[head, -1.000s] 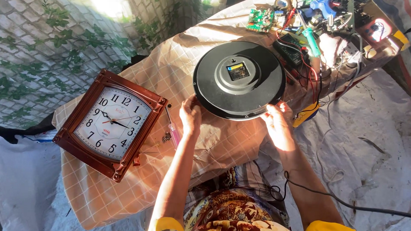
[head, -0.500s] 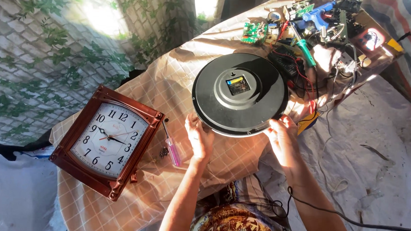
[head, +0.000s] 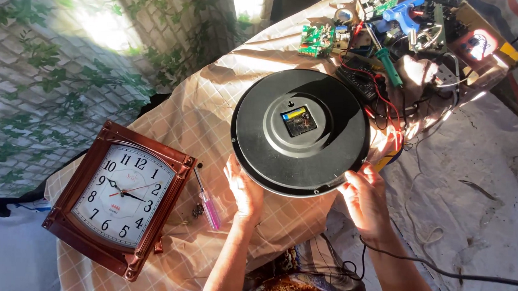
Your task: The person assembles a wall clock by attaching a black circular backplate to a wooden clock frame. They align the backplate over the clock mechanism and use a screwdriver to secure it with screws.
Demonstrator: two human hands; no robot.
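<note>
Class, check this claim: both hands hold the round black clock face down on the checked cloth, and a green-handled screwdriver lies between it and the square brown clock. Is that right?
Not quite. The head view shows the screwdriver has a pink handle, not green. The rest stands: the left hand and right hand hold the round black clock face down on the checked cloth, and the screwdriver lies between it and the square brown clock.

Two wall clocks, one round black (head: 301, 132) and one square brown (head: 119, 197), one pink-handled screwdriver (head: 207, 200), two hands

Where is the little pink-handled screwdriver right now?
In the head view, the pink-handled screwdriver lies on the checked cloth, between the brown square clock and the left hand.
</note>
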